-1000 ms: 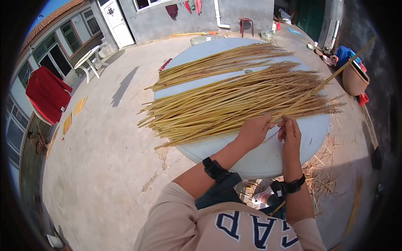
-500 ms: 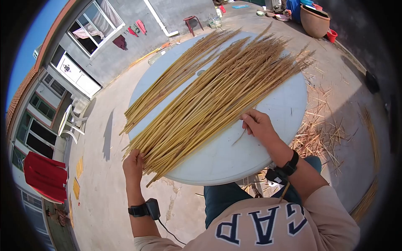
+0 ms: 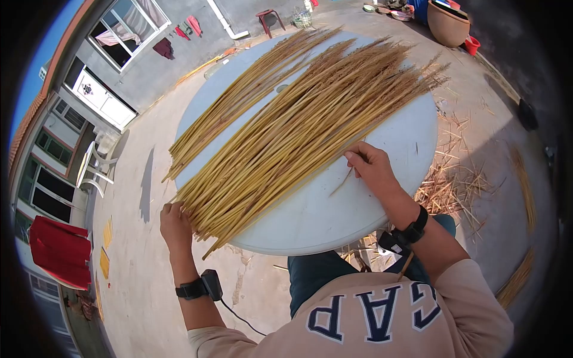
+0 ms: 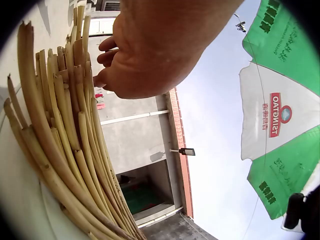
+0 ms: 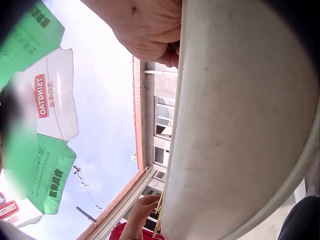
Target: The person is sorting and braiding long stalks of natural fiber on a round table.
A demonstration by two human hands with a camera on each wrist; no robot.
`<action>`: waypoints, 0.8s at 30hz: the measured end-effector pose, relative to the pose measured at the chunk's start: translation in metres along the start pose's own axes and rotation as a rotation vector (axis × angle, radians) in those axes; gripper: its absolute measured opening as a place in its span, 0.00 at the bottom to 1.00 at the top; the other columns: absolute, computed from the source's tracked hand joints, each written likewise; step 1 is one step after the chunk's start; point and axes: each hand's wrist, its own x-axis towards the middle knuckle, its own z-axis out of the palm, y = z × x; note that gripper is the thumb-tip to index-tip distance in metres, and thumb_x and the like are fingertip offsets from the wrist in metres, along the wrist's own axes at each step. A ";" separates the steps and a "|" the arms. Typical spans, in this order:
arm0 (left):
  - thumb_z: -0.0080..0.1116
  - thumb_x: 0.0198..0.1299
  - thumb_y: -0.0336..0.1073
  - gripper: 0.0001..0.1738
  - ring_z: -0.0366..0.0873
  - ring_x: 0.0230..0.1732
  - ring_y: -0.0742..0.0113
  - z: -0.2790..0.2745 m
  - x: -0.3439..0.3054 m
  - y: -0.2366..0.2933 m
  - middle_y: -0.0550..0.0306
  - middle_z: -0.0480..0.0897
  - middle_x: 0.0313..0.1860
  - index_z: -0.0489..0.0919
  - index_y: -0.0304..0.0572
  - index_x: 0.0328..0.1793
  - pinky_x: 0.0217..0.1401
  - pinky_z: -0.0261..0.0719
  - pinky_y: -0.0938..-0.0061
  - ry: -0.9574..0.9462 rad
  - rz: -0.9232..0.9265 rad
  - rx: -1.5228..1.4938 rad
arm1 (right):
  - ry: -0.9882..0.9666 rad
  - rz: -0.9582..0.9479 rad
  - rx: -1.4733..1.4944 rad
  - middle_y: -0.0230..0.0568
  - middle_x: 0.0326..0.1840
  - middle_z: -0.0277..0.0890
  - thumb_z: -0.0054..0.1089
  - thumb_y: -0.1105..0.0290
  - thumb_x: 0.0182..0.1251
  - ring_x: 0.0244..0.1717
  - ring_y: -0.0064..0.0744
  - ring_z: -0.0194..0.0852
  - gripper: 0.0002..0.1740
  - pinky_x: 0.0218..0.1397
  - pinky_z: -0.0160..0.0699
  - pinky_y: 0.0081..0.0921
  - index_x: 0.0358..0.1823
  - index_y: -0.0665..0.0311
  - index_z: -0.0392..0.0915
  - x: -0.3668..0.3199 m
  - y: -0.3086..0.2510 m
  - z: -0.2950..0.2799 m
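A round white table carries two bundles of long yellow straw stalks. The large bundle lies diagonally across it, and a thinner bundle lies behind. My left hand is at the large bundle's cut ends, which overhang the table's left edge. In the left wrist view its fingers touch those stalk ends. My right hand rests on the table at the bundle's near side, its fingers curled and pinching a thin loose straw. The right wrist view shows that hand over the table rim.
Straw litter covers the concrete ground right of the table. A clay pot and a red stool stand beyond it. On the left are a white chair and a red cloth. A green-and-white umbrella hangs overhead.
A second ago both hands were together at the bundle's near edge. The left hand has moved to the cut ends and the view has turned. The right hand has stayed put.
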 end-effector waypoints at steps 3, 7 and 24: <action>0.51 0.50 0.23 0.16 0.69 0.50 0.53 -0.002 -0.005 0.008 0.51 0.73 0.45 0.74 0.39 0.47 0.49 0.71 0.64 0.105 0.032 -0.051 | 0.063 -0.038 0.011 0.31 0.23 0.72 0.56 0.72 0.59 0.19 0.14 0.63 0.06 0.21 0.65 0.14 0.36 0.67 0.76 0.004 0.006 0.003; 0.50 0.52 0.23 0.20 0.68 0.53 0.48 -0.005 -0.027 0.051 0.44 0.71 0.51 0.71 0.39 0.55 0.53 0.69 0.65 0.211 0.158 -0.172 | 0.094 -0.120 -0.034 0.31 0.25 0.73 0.57 0.73 0.57 0.24 0.16 0.65 0.05 0.27 0.67 0.17 0.34 0.67 0.77 0.004 0.009 0.002; 0.53 0.51 0.29 0.18 0.59 0.58 0.42 0.038 -0.072 0.125 0.43 0.63 0.62 0.74 0.40 0.51 0.57 0.61 0.53 0.113 0.591 -0.316 | -0.174 -0.561 -1.205 0.44 0.46 0.69 0.53 0.61 0.58 0.50 0.42 0.64 0.17 0.58 0.59 0.35 0.37 0.71 0.74 -0.021 0.004 -0.105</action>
